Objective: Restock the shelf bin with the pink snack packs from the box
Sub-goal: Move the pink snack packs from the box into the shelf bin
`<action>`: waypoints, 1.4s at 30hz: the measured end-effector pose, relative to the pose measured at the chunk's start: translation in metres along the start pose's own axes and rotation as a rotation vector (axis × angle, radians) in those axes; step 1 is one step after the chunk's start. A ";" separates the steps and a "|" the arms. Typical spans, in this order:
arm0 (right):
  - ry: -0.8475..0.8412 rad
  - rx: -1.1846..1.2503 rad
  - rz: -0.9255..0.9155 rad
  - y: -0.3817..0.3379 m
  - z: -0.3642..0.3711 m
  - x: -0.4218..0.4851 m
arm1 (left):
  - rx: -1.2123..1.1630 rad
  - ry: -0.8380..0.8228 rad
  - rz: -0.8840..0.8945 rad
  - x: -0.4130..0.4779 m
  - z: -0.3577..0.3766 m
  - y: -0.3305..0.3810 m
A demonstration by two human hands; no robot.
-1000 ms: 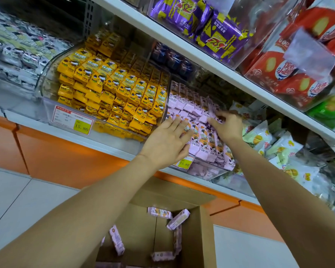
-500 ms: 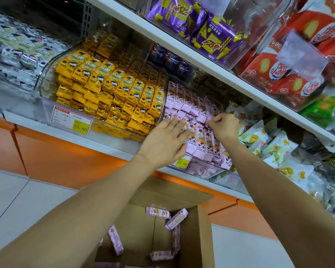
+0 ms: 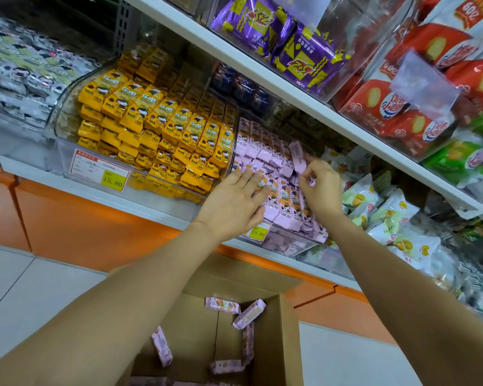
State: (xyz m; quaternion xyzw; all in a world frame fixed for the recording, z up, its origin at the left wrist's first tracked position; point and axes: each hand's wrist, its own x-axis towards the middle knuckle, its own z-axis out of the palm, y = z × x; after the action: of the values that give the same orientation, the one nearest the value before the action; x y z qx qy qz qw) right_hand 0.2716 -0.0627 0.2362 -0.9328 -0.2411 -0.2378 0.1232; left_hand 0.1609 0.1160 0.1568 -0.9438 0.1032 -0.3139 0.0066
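Yellow foil snack packs [image 3: 162,129] on the left and green-and-white pouches [image 3: 385,213] on the right flank the clear plastic shelf bin [image 3: 285,242], which is nearly full of upright pink snack packs [image 3: 265,151]. The brown cardboard box [image 3: 287,344] below holds a few loose ones. The left hand [image 3: 232,203], grip released, lies flat on the front rows; the right hand [image 3: 319,188] pinches a raised pink pack [image 3: 296,153] in the bin.

Shop: price-tagged snack shelves [image 3: 304,105]
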 end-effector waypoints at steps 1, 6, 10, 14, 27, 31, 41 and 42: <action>-0.020 -0.025 -0.008 -0.001 0.000 0.003 | -0.011 0.005 0.000 0.000 0.000 0.000; -0.106 -0.161 -0.068 -0.006 0.004 0.018 | -0.032 0.014 0.009 0.000 0.001 0.000; -0.134 -0.046 -0.009 -0.009 0.013 0.022 | -0.038 0.021 0.011 0.000 0.003 -0.001; -0.183 0.092 0.102 -0.004 0.012 0.011 | -0.037 0.022 0.008 0.000 0.005 0.000; -0.313 0.244 0.114 -0.007 0.001 0.001 | -0.051 -0.059 -0.020 -0.004 -0.010 0.002; -0.064 0.451 -0.020 -0.047 -0.031 -0.043 | -0.142 0.189 -0.032 -0.021 -0.024 0.010; -0.336 0.649 0.010 -0.072 0.056 -0.236 | -0.084 -0.291 -0.302 -0.197 0.038 0.045; -0.427 0.624 0.025 -0.069 0.076 -0.254 | -0.087 -0.387 -0.339 -0.216 0.046 0.048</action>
State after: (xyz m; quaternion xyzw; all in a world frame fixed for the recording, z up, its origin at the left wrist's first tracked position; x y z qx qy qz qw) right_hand 0.0705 -0.0769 0.0512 -0.8819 -0.3110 0.0484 0.3511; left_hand 0.0099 0.1097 -0.0113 -0.9895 -0.0461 -0.1193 -0.0669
